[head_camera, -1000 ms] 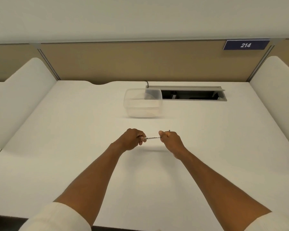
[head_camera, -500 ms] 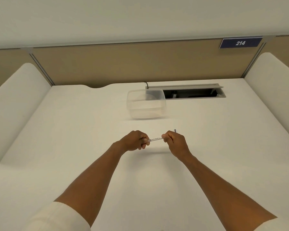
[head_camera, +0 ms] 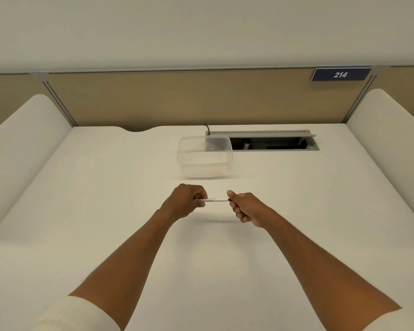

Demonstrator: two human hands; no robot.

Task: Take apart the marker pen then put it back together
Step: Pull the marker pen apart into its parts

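Note:
A thin white marker pen (head_camera: 216, 200) with small print on its barrel is held level above the white desk (head_camera: 105, 223), between both hands. My left hand (head_camera: 185, 202) pinches the pen's left end with thumb and fingers. My right hand (head_camera: 245, 206) is closed around the pen's right end, where a dark section shows at the fist; whatever lies inside the fist is hidden. The visible white barrel spans the gap between the hands.
A clear plastic container (head_camera: 204, 156) stands on the desk just beyond the hands. Behind it is an open cable slot (head_camera: 270, 143) with a grey rim. Tan partition panels and white side dividers (head_camera: 22, 134) bound the desk.
The hands have moved a little further apart, so more of the white barrel shows between them. The dark tip that stuck up from my right fist is no longer seen.

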